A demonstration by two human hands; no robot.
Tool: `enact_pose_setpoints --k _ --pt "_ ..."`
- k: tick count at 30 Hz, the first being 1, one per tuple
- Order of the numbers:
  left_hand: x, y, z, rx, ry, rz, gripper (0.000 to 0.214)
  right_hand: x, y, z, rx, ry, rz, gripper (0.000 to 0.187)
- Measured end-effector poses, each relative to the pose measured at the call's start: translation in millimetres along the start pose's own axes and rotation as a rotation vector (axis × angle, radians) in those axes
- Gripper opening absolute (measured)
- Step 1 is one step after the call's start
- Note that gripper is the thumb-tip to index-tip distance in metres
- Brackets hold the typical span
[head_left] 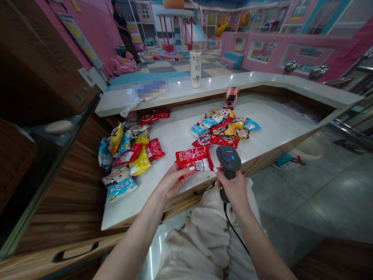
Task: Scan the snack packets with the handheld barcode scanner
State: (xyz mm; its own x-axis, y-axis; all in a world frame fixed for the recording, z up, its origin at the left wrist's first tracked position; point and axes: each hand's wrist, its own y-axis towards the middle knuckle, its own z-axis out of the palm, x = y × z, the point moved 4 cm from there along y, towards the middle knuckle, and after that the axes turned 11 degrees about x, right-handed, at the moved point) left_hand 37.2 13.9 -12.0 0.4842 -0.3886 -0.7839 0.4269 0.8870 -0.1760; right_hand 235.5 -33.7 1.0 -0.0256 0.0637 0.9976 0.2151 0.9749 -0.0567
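Between the thumb and fingers of my left hand (175, 181) is a red snack packet (190, 156), its printed back and white barcode label facing up. My right hand (233, 186) is wrapped round the handle of a black barcode scanner (229, 157), whose blue light is lit. The scanner's head is just right of the packet, and a cable hangs down from its handle. A pile of red, yellow and blue snack packets (140, 161) lies on the counter to the left. Beyond the scanner lies a second pile of colourful packets (224, 126).
The white counter (169, 136) has a raised ledge along its back, where a white bottle (196, 70) stands. A pixelated object (231, 97) is near the far packets. Cardboard boxes (40, 50) rise at left. A bucket (300, 155) sits on the floor at right. A person (124, 29) stands far off.
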Motion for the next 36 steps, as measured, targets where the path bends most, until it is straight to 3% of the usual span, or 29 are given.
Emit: enact_pose_setpoints --k 5,15,20,24,28,36 --pt "-3.3 0.1 0.6 0.059 0.077 -0.016 0.043 -8.2 12.0 6.8 0.048 0.007 -0.006 0.028" --pt "-1.0 9.7 -24.9 0.113 0.172 -0.046 0.054 -16.5 22.6 -0.5 0.05 -0.086 -0.047 0.029" --pt "-3.6 19.4 -30.5 -0.039 0.127 0.119 0.054 -11.5 16.2 -5.1 0.123 -0.124 -0.026 0.034" --pt "-5.8 25.2 -33.7 -0.152 0.081 0.27 0.054 -11.7 -2.8 -4.0 0.223 -0.249 -0.025 0.024" --pt "-4.4 24.8 -35.8 -0.189 0.03 0.328 0.044 -8.7 -20.5 4.6 0.314 -0.413 -0.083 0.017" --pt "-1.4 24.7 -39.7 -0.18 0.025 0.336 0.038 6.9 -27.4 16.7 0.351 -0.511 -0.129 0.014"
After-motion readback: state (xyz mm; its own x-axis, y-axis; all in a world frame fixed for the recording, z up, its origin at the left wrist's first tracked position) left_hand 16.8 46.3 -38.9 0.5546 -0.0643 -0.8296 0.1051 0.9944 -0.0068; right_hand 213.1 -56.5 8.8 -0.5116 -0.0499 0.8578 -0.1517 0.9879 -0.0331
